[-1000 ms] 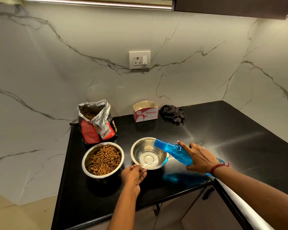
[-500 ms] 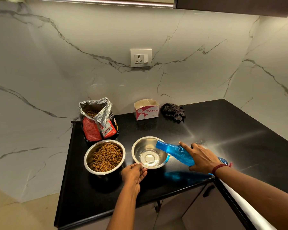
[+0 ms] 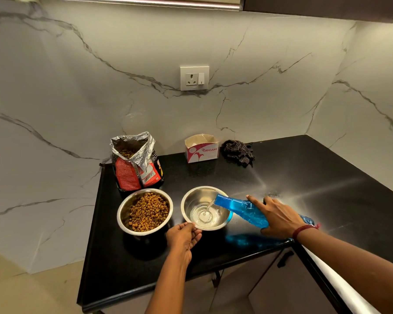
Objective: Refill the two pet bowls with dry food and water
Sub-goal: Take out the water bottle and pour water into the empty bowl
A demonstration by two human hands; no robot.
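Water now streams into the right-hand bowl (image 3: 206, 208) near the tabletop's front edge, the right hand (image 3: 279, 217) wrapped around the blue bottle's (image 3: 243, 208) smooth, likely slippery mid-body, while the left hand (image 3: 183, 237) pinches the light steel rim steady.

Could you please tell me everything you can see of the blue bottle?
The blue bottle looks like translucent plastic and is uncapped. It is tipped almost level, its mouth over the right rim of the steel water bowl, and a thin stream of water runs into the shallow pool there. The right hand grips its body from above. Its base is hidden behind the wrist. It casts a blue reflection on the black counter.
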